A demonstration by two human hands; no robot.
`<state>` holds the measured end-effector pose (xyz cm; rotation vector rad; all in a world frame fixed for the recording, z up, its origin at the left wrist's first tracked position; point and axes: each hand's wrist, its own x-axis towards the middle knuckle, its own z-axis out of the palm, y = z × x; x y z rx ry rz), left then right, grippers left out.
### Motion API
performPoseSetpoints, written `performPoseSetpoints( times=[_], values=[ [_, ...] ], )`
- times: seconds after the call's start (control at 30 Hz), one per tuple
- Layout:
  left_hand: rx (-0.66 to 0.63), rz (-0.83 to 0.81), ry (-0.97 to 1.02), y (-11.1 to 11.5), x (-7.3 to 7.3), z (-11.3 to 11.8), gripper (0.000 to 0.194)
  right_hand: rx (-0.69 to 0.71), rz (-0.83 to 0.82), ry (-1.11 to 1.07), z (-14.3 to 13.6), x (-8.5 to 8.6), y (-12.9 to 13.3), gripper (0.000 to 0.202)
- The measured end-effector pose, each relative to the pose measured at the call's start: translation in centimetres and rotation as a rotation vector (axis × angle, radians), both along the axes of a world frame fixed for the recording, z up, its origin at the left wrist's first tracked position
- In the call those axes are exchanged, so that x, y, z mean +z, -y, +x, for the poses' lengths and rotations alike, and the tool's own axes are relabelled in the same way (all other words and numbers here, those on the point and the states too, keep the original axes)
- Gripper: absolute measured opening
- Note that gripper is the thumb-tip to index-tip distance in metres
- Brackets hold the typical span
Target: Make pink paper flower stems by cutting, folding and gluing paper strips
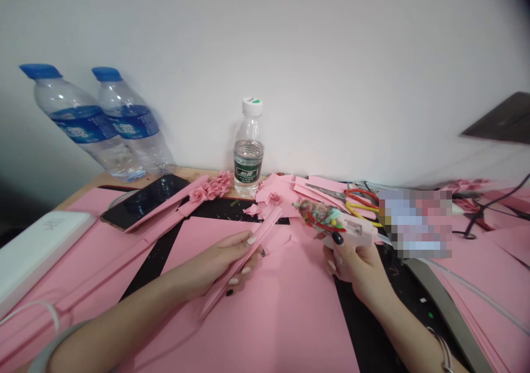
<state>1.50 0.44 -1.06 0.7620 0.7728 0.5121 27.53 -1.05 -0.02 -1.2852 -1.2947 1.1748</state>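
My left hand (226,262) grips a long folded pink paper strip (265,232) that slants from lower left to upper right above a large pink sheet (273,318). My right hand (356,265) holds a pale pink glue gun (351,228) decorated with colourful bits, its nozzle pointing left toward the strip's upper end. The gun's tip and the strip are close but apart.
Two blue-capped water bottles (103,124) lean at the back left; a small bottle (248,152) stands against the wall. A phone (144,199), a white box (37,246), pink paper roses (211,188), scissors (351,196) and cables (488,213) lie around.
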Motion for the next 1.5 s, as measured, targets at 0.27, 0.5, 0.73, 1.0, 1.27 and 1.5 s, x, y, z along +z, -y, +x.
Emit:
performPoseSetpoints(
  times=[0.27, 0.5, 0.73, 1.0, 1.27, 1.5],
  values=[
    [-0.014, -0.022, 0.023, -0.1, -0.3, -0.3, 0.032, 0.102, -0.016, 0.163, 0.4, -1.1, -0.1, 0.047],
    [-0.029, -0.001, -0.036, 0.1, 0.1, -0.1, 0.034, 0.126, 0.016, 0.263, 0.4, -1.5, 0.2, 0.038],
    [-0.03, 0.023, -0.036, 0.1, 0.1, 0.0, 0.034, 0.242, 0.221, 0.478, -0.2, -0.3, 0.4, 0.026],
    [-0.046, 0.024, -0.039, 0.2, 0.3, 0.1, 0.034, 0.268, 0.304, 0.589, -0.4, 0.1, 0.5, 0.023],
    [-0.052, 0.038, -0.044, 0.0, 0.3, 0.2, 0.034, 0.295, 0.276, 0.553, -0.5, -0.2, 0.6, 0.026],
    [-0.046, 0.039, -0.044, 0.1, 0.4, 0.2, 0.034, 0.253, 0.257, 0.519, -0.5, 0.0, 0.5, 0.026]
  ],
)
